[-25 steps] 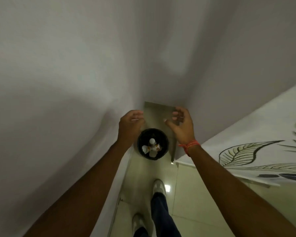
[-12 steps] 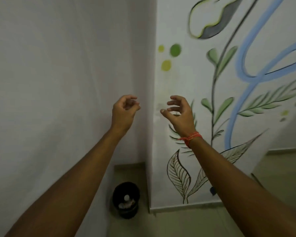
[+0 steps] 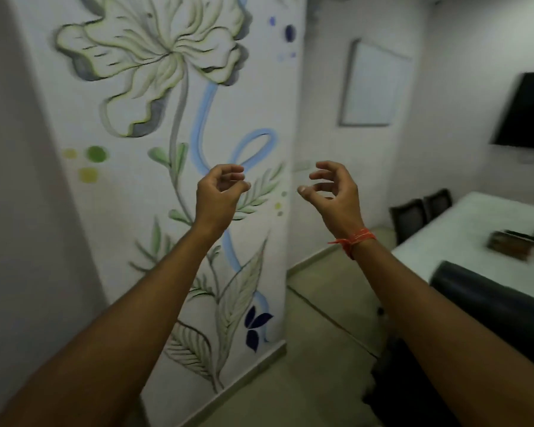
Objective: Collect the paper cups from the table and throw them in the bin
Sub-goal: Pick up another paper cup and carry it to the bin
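Note:
My left hand (image 3: pixel 219 195) is raised in front of the painted wall, fingers loosely curled and apart, holding nothing. My right hand (image 3: pixel 333 195), with an orange thread at the wrist, is raised beside it, fingers curved and apart, also empty. The white table (image 3: pixel 463 238) shows at the right edge. No paper cup is visible on it, and the bin is out of view.
A wall column with a painted flower mural (image 3: pixel 173 124) stands straight ahead. A dark box (image 3: pixel 510 246) lies on the table, with dark chairs (image 3: pixel 420 214) behind it and a black chair back (image 3: pixel 487 300) in front. A black screen (image 3: pixel 527 112) hangs on the right wall. Tiled floor (image 3: pixel 315 340) lies between column and table.
My view has swung up and to the right, from looking down into the bin with cups to the mural and the table. The bin has left the view. Both hands stay raised and empty.

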A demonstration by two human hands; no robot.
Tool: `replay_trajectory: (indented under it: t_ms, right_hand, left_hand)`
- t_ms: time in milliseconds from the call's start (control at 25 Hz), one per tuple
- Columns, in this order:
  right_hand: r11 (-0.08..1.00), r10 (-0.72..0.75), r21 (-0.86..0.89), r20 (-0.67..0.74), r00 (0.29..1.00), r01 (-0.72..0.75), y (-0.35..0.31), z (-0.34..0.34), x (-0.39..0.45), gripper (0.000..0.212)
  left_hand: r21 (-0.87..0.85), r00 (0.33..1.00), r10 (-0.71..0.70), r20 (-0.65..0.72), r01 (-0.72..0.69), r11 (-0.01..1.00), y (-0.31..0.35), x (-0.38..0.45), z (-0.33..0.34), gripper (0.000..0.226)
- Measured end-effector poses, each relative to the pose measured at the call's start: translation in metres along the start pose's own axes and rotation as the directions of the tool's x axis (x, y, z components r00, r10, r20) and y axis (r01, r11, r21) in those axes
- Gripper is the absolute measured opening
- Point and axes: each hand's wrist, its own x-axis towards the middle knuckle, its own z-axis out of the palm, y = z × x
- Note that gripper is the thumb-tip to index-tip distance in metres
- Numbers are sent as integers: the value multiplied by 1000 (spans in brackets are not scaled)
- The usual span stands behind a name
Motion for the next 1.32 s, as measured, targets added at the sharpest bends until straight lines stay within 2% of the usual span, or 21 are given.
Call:
replay_trajectory:
  t_ms: [240, 400, 640, 760, 920, 1080, 1320]
  right_hand:
    - [966, -7, -249, -289, 957, -68, -58, -207, -79, 52]
    - [924, -39, -356, -454, 890, -142, -101, -339, -148, 52]
    - [877, -81, -414, -626, 775, -243, -140, -529, -234, 54]
    - [861, -86, -420, -675, 733, -286, -148, -633, -267, 53]
    - [848, -67, -409, -715, 696, -338, -143, -729, -292, 50]
    - [834, -41, -404, -724, 688, -375, -112, -810, -292, 53]
    - [824, -24, -406, -721, 692, -394, -31, -935, -252, 55]
  left_hand:
    - [-198, 954, 51, 294, 9, 980, 56, -77, 167, 26]
    - [-241, 880, 84, 467, 35, 970, 95, -161, 283, 28]
    - [-333, 764, 165, 624, 69, 940, 159, -282, 450, 23]
    - [-367, 747, 149, 648, 134, 920, 187, -337, 549, 24]
    - [-344, 721, 100, 686, 200, 917, 195, -389, 645, 30]
    - [-319, 716, 74, 694, 214, 923, 192, -412, 727, 30]
    - [-334, 718, 78, 692, 223, 916, 160, -406, 885, 28]
